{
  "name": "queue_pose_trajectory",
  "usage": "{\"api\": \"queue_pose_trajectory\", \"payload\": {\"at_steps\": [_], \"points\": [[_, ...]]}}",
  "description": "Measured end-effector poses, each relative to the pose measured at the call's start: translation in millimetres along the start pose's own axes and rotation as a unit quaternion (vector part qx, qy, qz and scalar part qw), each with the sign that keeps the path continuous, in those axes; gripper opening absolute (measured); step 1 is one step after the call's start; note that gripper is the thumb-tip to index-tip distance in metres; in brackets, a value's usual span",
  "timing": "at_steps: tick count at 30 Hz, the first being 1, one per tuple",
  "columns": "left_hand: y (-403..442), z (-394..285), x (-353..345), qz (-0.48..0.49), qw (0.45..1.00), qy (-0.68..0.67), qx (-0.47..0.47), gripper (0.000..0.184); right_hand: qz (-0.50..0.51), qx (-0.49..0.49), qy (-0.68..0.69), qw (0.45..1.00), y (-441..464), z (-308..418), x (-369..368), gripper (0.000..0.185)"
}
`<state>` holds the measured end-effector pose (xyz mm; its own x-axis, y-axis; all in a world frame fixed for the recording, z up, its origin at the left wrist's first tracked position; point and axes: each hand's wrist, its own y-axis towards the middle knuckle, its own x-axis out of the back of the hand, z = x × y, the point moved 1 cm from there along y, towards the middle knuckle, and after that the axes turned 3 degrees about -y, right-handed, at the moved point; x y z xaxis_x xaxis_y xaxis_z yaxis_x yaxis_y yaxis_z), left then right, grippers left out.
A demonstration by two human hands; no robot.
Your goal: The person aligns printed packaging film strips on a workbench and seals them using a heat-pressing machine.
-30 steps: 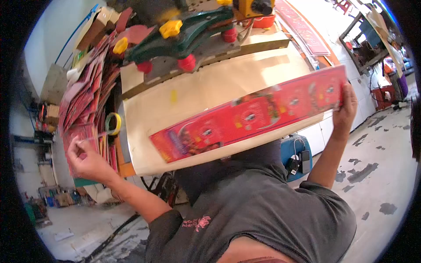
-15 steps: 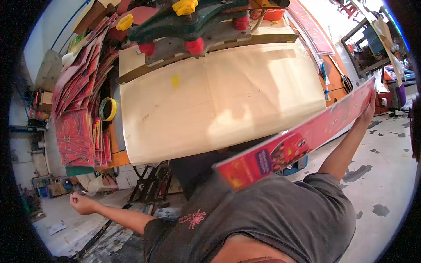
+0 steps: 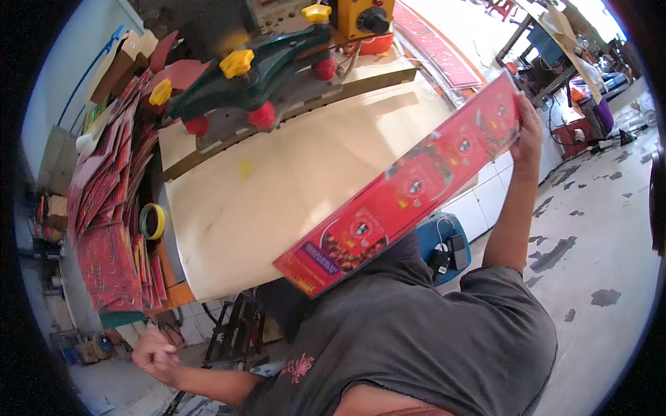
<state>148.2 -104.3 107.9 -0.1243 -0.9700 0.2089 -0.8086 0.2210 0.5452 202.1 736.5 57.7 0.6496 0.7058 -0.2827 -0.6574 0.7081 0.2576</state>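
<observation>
My right hand (image 3: 528, 135) grips the far right end of a long red printed plastic strip (image 3: 388, 208), with repeated round logos and food pictures along it. The strip slants down to the left in front of my chest, over the table's near edge. My left hand (image 3: 157, 355) is low on the left, fingers curled into a loose fist, with nothing visible in it. It is just below the table corner, under a stack of red printed sheets (image 3: 111, 263). Beige sheeting (image 3: 277, 180) covers the work surface.
A green machine bar (image 3: 257, 76) with yellow knobs and red feet spans the back of the table. A yellow tape roll (image 3: 161, 222) stands by the stack. A blue bin (image 3: 451, 270) holding a charger is below the right table edge. More red strips (image 3: 437, 48) lie behind.
The strip has swung up and left, and its printed face is now turned more toward me. My left hand has moved slightly right and down. My view has shifted.
</observation>
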Motion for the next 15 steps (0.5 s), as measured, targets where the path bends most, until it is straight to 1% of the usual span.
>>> {"api": "queue_pose_trajectory", "payload": {"at_steps": [1, 2, 3, 4, 6, 7, 9, 10, 11, 12, 14, 15], "points": [[16, -3, -25, 0.121, 0.993, 0.000, -0.001, 0.025, -0.004, 0.006, 0.000, 1.000, 0, 0, -8, 0.029], [26, -6, -46, 0.240, 0.971, 0.003, -0.003, 0.025, 0.028, 0.006, 0.013, 1.000, 0, 0, -16, 0.028], [27, -4, -57, 0.172, 0.973, 0.089, 0.123, 0.026, 0.059, 0.005, 0.026, 0.998, -1, -1, -26, 0.027], [25, -2, -69, 0.097, 0.949, 0.173, 0.245, 0.027, 0.063, -0.005, 0.034, 0.997, -3, 1, -38, 0.026], [56, -3, -142, -0.027, 0.964, 0.184, 0.190, 0.038, 0.067, -0.001, 0.033, 0.997, -6, 1, -57, 0.025], [58, 5, -158, -0.029, 0.966, 0.180, 0.184, 0.038, 0.071, -0.001, 0.031, 0.997, -8, 2, -68, 0.025], [62, 26, -190, 0.004, 0.989, 0.053, 0.138, 0.049, 0.070, 0.001, 0.001, 0.998, -14, 7, -90, 0.024], [67, 26, -210, 0.005, 0.991, 0.041, 0.128, 0.049, 0.069, -0.012, 0.033, 0.997, -21, 15, -106, 0.023], [71, 24, -234, 0.065, 0.990, -0.002, 0.121, 0.051, 0.103, -0.005, 0.029, 0.994, -20, 13, -107, 0.025], [74, 22, -257, 0.124, 0.985, -0.043, 0.114, 0.052, 0.093, -0.011, 0.034, 0.995, -25, 17, -120, 0.026], [78, 18, -296, 0.165, 0.971, -0.095, 0.144, 0.055, 0.104, -0.006, 0.052, 0.993, -35, 30, -146, 0.028], [83, 10, -311, 0.166, 0.972, -0.098, 0.138, 0.055, 0.113, -0.010, 0.068, 0.991, -37, 33, -154, 0.029]]}}
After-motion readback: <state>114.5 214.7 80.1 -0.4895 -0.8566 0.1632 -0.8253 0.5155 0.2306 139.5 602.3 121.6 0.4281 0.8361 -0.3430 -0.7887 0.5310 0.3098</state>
